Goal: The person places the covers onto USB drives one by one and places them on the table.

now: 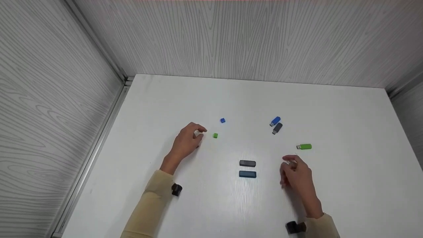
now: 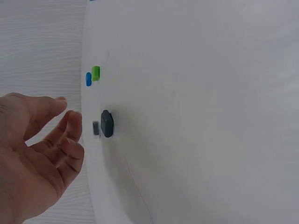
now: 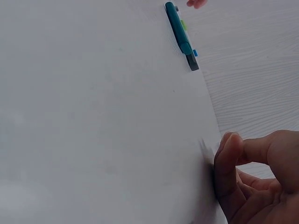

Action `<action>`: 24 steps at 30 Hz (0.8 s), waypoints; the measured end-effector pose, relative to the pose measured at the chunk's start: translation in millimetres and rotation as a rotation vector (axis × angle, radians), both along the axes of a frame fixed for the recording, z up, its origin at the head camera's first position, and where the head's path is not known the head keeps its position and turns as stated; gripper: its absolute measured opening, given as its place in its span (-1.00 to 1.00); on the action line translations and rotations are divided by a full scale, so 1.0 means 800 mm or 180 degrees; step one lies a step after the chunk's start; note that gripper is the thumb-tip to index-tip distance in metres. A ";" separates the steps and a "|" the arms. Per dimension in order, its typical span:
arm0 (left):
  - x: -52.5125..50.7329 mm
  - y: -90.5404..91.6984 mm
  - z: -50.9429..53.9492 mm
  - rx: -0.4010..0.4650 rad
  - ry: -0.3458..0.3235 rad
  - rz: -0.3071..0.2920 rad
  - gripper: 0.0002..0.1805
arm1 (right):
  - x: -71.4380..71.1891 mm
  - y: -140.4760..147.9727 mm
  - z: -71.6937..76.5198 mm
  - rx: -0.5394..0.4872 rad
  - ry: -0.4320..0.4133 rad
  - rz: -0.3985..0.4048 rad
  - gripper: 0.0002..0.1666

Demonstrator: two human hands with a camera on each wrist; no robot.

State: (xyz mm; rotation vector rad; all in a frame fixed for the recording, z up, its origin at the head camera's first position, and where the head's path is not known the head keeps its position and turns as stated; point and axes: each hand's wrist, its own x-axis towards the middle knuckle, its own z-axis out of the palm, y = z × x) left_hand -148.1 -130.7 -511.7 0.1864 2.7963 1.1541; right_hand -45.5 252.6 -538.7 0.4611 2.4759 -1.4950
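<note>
My left hand [image 1: 187, 141] hovers left of a small green cap [image 1: 215, 135] and a blue cap [image 1: 222, 120], thumb and fingers apart with nothing between them. In the left wrist view, a dark cap [image 2: 107, 124] lies beyond the fingertips, a small grey piece [image 2: 96, 128] beside it. Above the tabletop, my right hand [image 1: 299, 175] is loosely curled, and no held object shows. The right wrist view has its thumb and index tips meeting. Nearest to it is a green USB stick [image 1: 304, 146], its metal plug bare.
Blue [image 1: 275, 121] and dark grey [image 1: 277, 128] USB sticks lie side by side farther back, plugs exposed. Between the hands are a grey bar-shaped piece [image 1: 247, 163] and a teal one [image 1: 247, 174]. Wood-grain panels [image 1: 211, 36] rise behind the white table [image 1: 347, 115] and at its sides.
</note>
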 end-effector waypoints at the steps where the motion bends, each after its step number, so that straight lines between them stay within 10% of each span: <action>1: -0.002 -0.001 0.000 -0.0003 -0.0005 -0.0009 -0.76 | 0.000 0.000 0.000 -0.0006 -0.0001 0.0003 -0.58; 24: -0.037 -0.025 -0.017 -0.0350 -0.0110 -0.0265 -0.65 | 0.000 0.000 -0.001 0.0062 0.0033 0.0030 -0.58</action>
